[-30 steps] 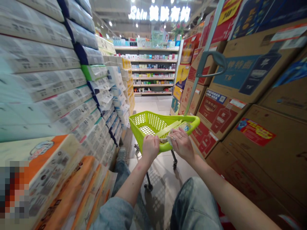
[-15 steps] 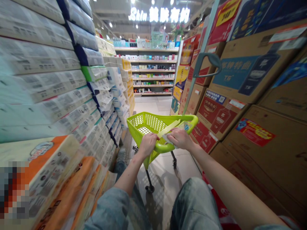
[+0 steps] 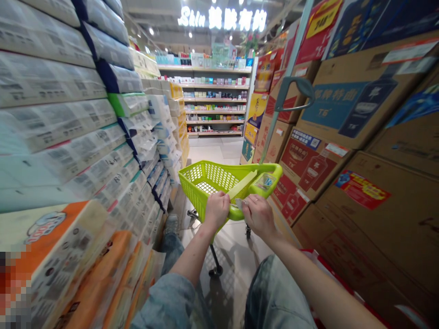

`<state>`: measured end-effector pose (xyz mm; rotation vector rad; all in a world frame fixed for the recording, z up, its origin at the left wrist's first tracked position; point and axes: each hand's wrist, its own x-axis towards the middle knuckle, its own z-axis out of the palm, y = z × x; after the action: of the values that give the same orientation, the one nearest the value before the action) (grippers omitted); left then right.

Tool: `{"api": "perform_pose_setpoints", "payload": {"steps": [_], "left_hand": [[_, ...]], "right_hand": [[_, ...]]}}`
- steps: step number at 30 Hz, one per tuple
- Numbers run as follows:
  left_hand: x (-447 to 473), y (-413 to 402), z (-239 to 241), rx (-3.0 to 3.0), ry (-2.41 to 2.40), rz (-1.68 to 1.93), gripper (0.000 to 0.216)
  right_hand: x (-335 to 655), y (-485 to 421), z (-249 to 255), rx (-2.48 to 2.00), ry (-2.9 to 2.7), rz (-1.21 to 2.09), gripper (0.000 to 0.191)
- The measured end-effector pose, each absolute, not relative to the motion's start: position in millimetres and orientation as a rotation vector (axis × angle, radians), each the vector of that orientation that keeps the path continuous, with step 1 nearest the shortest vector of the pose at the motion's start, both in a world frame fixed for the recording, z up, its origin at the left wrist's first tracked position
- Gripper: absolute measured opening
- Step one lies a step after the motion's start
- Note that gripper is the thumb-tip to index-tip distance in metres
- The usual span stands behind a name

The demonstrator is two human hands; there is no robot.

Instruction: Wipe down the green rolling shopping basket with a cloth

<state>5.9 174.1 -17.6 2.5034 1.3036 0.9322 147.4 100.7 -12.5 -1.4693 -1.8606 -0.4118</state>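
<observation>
A lime-green shopping cart (image 3: pixel 192 183) with a perforated basket stands in front of me. My left hand (image 3: pixel 218 211) is closed around the near side of its handle loop. Just to the right, my right hand (image 3: pixel 257 214) is curled at the handle's near end, its fingers pinching a small whitish piece (image 3: pixel 239 203) that looks like a tissue, mostly hidden under them. A pale yellow-green flap (image 3: pixel 243 183) slants across the loop between basket and handle. On the handle's right side a small printed label panel (image 3: pixel 265 181) is uncovered.
Stacked plastic-wrapped paper packs (image 3: pixel 61 119) line the left; orange packs (image 3: pixel 92 274) stand closer. Cardboard cartons (image 3: pixel 363 183) rise on the right, behind a grey pole with a handle (image 3: pixel 295 93). Shelves of small goods (image 3: pixel 216 96) stand at the aisle's far end.
My right hand has drawn back toward me from the handle's top and curled more, uncovering the label panel. My left hand stays on the handle. The view has shifted slightly.
</observation>
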Motion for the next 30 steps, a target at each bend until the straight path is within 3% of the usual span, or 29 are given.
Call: {"api": "perform_pose_setpoints", "payload": {"steps": [9, 30], "left_hand": [[18.1, 186.7, -14.1, 2.576, 1.347, 0.836, 0.045], [24.9, 205.0, -13.5, 2.637, 1.486, 0.743, 0.036]], "right_hand": [[167.7, 132.9, 6.4, -1.468, -2.005, -0.177, 0.037], [185.5, 172.9, -4.1, -1.287, -1.971, -0.071, 0.040]]}}
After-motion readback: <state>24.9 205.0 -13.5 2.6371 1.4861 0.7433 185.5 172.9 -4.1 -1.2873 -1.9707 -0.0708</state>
